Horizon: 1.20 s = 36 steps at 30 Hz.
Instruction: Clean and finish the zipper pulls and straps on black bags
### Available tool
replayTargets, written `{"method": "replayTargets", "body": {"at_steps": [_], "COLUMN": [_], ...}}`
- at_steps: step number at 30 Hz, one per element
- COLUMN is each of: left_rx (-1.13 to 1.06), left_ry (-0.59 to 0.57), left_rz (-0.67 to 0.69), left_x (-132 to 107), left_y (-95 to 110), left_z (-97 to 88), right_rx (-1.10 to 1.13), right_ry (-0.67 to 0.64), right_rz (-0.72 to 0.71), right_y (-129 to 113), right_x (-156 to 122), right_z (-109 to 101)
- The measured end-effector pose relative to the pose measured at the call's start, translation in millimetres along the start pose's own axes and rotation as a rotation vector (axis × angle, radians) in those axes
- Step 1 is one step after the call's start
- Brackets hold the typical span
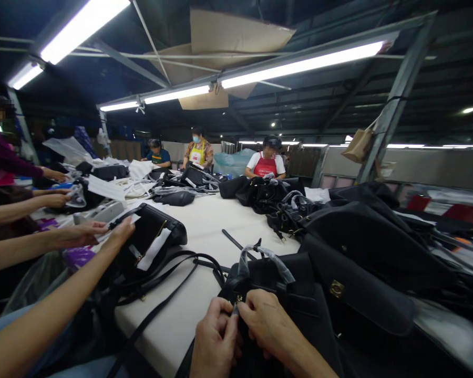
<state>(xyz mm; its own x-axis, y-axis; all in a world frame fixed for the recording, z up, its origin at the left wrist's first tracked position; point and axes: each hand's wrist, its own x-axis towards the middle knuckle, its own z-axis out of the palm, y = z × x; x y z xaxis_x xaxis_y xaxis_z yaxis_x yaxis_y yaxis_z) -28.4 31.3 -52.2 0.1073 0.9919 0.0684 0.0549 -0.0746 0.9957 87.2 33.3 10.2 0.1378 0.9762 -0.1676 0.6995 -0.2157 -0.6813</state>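
Observation:
A black handbag (305, 310) lies before me at the table's near edge, its top handle (278, 265) wrapped in clear plastic. My left hand (216, 336) is closed in a pinch at the bag's near side, around a small greyish tab (235, 310). Against it, my right hand (266, 317) is closed too, thumb and fingertips at small gold-coloured hardware (239, 299) on the bag. What lies inside the right fingers is hidden. A thin black strap (153, 317) runs across the table to the left of my hands.
Left of me, a co-worker's hands (120, 233) hold white paper over another black bag (150, 226). Several black bags (362, 247) pile up on the right. A loose strap (232, 239) lies on the white table (205, 215). Other people work around it.

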Motion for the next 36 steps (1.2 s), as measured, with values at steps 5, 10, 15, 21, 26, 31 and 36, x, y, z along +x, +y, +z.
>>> {"method": "replayTargets", "body": {"at_steps": [5, 10, 15, 21, 26, 31, 36], "left_rx": [0.049, 0.019, -0.314, -0.487, -0.559, -0.591, -0.635], "left_ry": [0.024, 0.012, -0.151, -0.251, -0.226, -0.219, -0.246], "left_rz": [0.049, 0.011, -0.266, -0.428, -0.444, -0.554, -0.709], "left_x": [-1.9, 1.9, 13.3, 13.6, 9.0, 11.3, 16.6], "left_y": [-2.8, -6.9, 3.3, 18.5, 16.9, 22.5, 33.8], "left_z": [-0.6, -0.1, -7.9, -19.5, -16.3, -17.8, -22.7], "right_rx": [0.008, 0.050, 0.141, 0.287, 0.310, 0.308, 0.288], "right_ry": [0.017, 0.009, -0.076, -0.206, -0.218, -0.204, -0.176], "right_rz": [-0.039, -0.041, -0.001, 0.037, 0.086, 0.071, 0.073], "right_y": [0.1, 4.7, 8.1, 2.8, 0.3, 2.3, 7.5], "right_x": [-1.5, -3.0, -5.5, -9.7, -5.7, -2.3, 4.2], "right_z": [-0.1, 0.1, -1.2, -3.9, -0.6, -0.3, -0.3]}}
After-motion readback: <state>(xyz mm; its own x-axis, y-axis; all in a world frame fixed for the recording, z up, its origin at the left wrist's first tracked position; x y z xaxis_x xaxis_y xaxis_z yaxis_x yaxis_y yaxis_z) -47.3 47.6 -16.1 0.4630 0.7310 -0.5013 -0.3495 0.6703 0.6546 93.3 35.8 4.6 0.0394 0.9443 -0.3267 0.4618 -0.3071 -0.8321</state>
